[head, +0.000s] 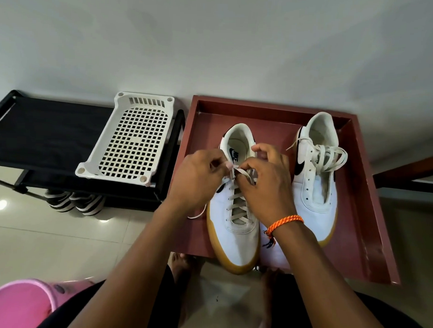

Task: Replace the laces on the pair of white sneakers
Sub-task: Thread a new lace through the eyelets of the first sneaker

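Inside tray rim (361, 193), left hand (195, 177), right hand (266, 187) pinching lace (244, 173), sneaker (232, 238) toe overhanging

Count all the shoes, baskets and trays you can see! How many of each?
White sneakers: 2, the left sneaker and the right sneaker
Striped shoes under the rack: 2, and
White basket: 1
Red tray: 1
Total: 6

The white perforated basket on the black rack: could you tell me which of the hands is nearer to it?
Left. The left hand is just right of the basket; the right hand lies farther right.
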